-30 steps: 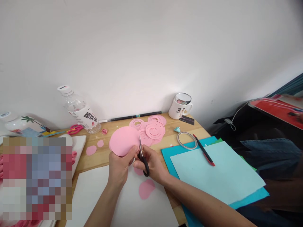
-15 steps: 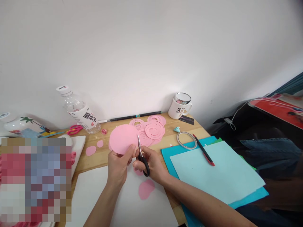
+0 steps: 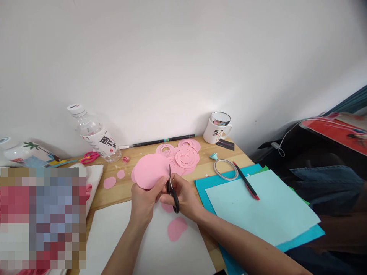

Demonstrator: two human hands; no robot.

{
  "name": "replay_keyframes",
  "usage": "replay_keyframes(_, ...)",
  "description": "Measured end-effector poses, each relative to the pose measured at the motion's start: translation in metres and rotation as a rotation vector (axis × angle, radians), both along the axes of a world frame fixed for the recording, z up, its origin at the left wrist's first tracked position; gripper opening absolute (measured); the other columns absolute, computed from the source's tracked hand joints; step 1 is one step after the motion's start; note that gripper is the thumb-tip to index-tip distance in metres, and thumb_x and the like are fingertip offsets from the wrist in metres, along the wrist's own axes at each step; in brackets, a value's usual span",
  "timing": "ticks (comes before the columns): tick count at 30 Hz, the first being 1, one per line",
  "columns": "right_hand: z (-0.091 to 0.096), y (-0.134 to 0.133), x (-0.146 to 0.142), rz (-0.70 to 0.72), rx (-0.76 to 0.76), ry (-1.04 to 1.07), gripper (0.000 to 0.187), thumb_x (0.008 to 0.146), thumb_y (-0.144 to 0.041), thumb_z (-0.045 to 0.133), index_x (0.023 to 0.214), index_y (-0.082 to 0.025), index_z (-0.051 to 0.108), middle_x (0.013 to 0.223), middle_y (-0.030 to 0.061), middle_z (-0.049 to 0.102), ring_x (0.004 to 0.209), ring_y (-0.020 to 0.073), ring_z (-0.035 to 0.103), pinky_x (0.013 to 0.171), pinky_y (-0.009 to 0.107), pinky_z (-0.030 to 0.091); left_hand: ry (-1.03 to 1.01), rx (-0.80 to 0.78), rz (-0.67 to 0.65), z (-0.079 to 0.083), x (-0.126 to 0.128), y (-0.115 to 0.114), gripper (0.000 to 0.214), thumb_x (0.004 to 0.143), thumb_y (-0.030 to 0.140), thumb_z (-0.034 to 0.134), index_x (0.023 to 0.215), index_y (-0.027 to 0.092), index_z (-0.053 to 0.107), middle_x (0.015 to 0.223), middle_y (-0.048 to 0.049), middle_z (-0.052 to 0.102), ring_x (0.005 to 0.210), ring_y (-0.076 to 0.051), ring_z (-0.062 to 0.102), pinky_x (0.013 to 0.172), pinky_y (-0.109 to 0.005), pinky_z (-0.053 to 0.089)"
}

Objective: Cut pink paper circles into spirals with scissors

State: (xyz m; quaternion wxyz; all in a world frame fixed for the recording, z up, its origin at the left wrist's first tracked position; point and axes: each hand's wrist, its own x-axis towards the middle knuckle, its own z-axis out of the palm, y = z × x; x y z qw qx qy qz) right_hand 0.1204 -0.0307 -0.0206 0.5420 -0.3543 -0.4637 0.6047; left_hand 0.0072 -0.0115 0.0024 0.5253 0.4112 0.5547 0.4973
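Note:
A round piece of pink paper (image 3: pixel 151 171) is pinched by my left hand (image 3: pixel 144 202), thumb on top at its lower edge. My right hand (image 3: pixel 185 196) grips black-handled scissors (image 3: pixel 174 196), whose blades point upward at the right edge of the pink circle. Whether the blades bite into the paper I cannot tell. Behind the circle lies a heap of pink paper rings and spiral offcuts (image 3: pixel 187 158). Below my hands, a pink rounded cutout (image 3: pixel 177 229) rests on a large white sheet (image 3: pixel 111 233); another pink piece is partly hidden by my fingers.
Light blue paper (image 3: pixel 263 206), a red-and-black pen (image 3: pixel 246 181) and a grey ring (image 3: pixel 226 169) lie at right. A mug (image 3: pixel 213 131) and a plastic bottle (image 3: pixel 100 135) stand near the wall. Pink scissors (image 3: pixel 89 157) and small pink cutouts (image 3: pixel 109 183) are at left.
The pink circle has shifted slightly right and down in my left hand's grip. The scissors have turned a little more upright in my right hand.

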Motion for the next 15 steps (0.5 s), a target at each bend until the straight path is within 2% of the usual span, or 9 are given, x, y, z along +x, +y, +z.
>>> replay_keyframes(6, -0.0020, -0.0004, 0.0003, 0.012, 0.018, 0.009, 0.041, 0.057, -0.034, 0.079, 0.077, -0.017, 0.047, 0.068, -0.0034, 0.049, 0.060, 0.0096, 0.045, 0.054, 0.022, 0.035, -0.016, 0.001, -0.023, 0.0027, -0.0003, -0.0010, 0.028, 0.055, 0.030, 0.074, 0.044, 0.012, 0.056, 0.043, 0.0006, 0.053, 0.042, -0.009, 0.045, 0.039, -0.020, 0.038)
replay_keyframes(15, 0.0008, -0.0001, 0.0006, 0.026, 0.007, 0.010, 0.041, 0.057, -0.036, 0.079, 0.076, -0.017, 0.047, 0.062, -0.0049, 0.047, 0.052, 0.0069, 0.036, 0.046, 0.019, 0.028, -0.067, -0.007, -0.036, 0.0011, 0.0007, 0.0005, 0.028, 0.055, 0.032, 0.075, 0.047, 0.011, 0.057, 0.043, 0.0012, 0.051, 0.041, -0.007, 0.041, 0.038, -0.020, 0.034)
